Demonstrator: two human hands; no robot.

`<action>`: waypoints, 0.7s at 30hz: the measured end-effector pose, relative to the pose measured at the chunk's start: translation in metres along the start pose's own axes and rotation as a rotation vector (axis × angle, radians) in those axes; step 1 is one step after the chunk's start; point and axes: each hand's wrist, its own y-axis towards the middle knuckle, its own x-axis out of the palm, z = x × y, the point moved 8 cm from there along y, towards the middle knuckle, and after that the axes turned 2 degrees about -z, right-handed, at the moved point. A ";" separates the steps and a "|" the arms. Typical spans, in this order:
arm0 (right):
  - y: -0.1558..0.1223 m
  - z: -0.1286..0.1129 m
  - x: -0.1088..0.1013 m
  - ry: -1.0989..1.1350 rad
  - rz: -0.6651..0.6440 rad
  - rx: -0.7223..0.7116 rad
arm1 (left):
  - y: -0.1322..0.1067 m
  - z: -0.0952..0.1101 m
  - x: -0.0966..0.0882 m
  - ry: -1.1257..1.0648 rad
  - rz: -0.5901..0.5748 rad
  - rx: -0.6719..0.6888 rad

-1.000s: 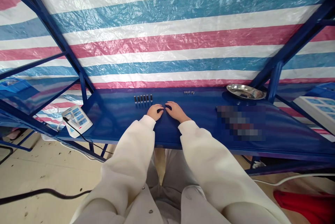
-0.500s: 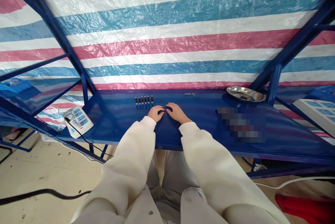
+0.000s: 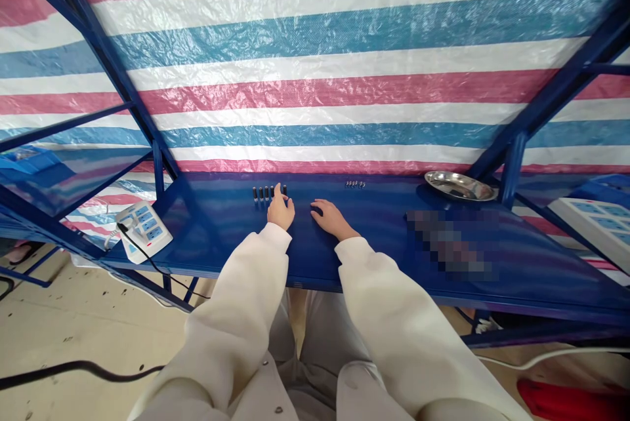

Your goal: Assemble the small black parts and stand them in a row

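A row of several small dark upright cylinders [image 3: 266, 193] stands near the back of the blue shelf [image 3: 384, 224]. My left hand [image 3: 280, 210] reaches up to the right end of that row, its fingertips at one cylinder; whether it grips it I cannot make out. My right hand [image 3: 332, 218] rests on the shelf a little to the right, fingers curled loosely, nothing seen in it. A cluster of tiny metal pieces [image 3: 355, 183] lies further back right. Both arms wear white sleeves.
A round metal dish [image 3: 460, 186] sits at the back right by a blue upright. A white power strip [image 3: 144, 227] with a black cable lies at the shelf's left edge. A striped tarp hangs behind. A blurred patch covers the shelf's right part.
My left hand has moved away from the right hand, up and left to the row of cylinders. The right hand has stayed about where it was.
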 end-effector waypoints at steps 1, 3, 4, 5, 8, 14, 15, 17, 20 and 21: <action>0.000 0.000 0.000 -0.005 -0.002 0.003 | 0.002 0.001 -0.001 0.020 -0.021 -0.010; 0.000 -0.001 0.000 -0.017 -0.010 0.011 | 0.006 0.006 -0.001 0.067 -0.093 -0.009; 0.000 -0.001 -0.001 -0.020 -0.014 0.013 | 0.008 0.008 0.000 0.093 -0.130 -0.005; -0.001 -0.002 -0.001 -0.021 -0.018 0.013 | 0.010 0.011 0.001 0.119 -0.160 -0.003; -0.001 -0.004 -0.002 -0.011 -0.022 0.011 | 0.017 0.014 0.002 0.198 -0.204 -0.022; -0.002 -0.006 -0.004 -0.009 -0.021 0.017 | 0.027 0.014 0.001 0.281 -0.209 -0.065; -0.002 -0.006 -0.004 -0.012 -0.020 0.019 | 0.028 0.014 0.002 0.287 -0.211 -0.062; -0.003 -0.007 -0.004 -0.023 -0.021 0.023 | 0.030 0.013 0.003 0.304 -0.215 -0.054; -0.003 -0.007 -0.004 -0.038 -0.026 0.028 | 0.033 0.012 0.006 0.334 -0.212 -0.040; -0.003 -0.007 -0.004 -0.040 -0.023 0.028 | 0.034 0.011 0.006 0.342 -0.208 -0.036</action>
